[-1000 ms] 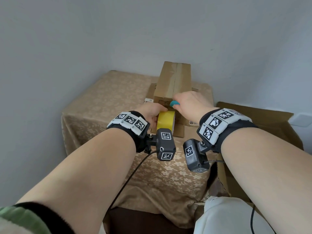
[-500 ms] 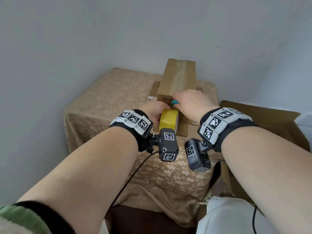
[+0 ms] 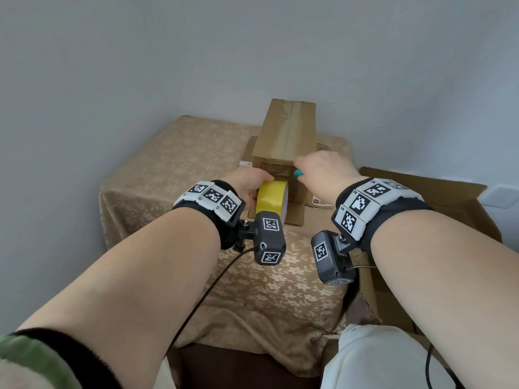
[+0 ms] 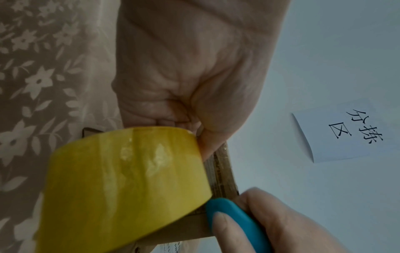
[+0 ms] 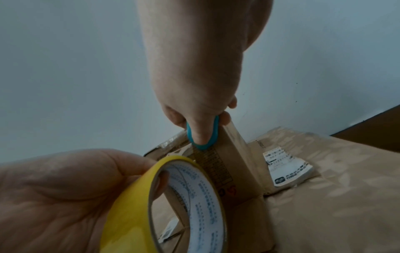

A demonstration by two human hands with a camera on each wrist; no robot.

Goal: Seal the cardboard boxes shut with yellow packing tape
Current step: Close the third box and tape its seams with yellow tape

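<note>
- The cloth-covered table (image 3: 174, 169) carries a flattened carton (image 3: 295, 217), and the tall cardboard box (image 3: 286, 136) stands on that, its long axis running away from the person.
- The yellow tape roll (image 3: 271, 199) stands on edge against the box's near face, below the top seam, so the tape would likely run up and away.
- The left hand (image 3: 250, 183) grips the roll, thumb over the rim, fingers through the core.
- The right hand (image 3: 325, 168) is nearer the top edge, fingers curled around a small blue cutter (image 3: 298, 173) pressed against the near face just above the roll.
</note>
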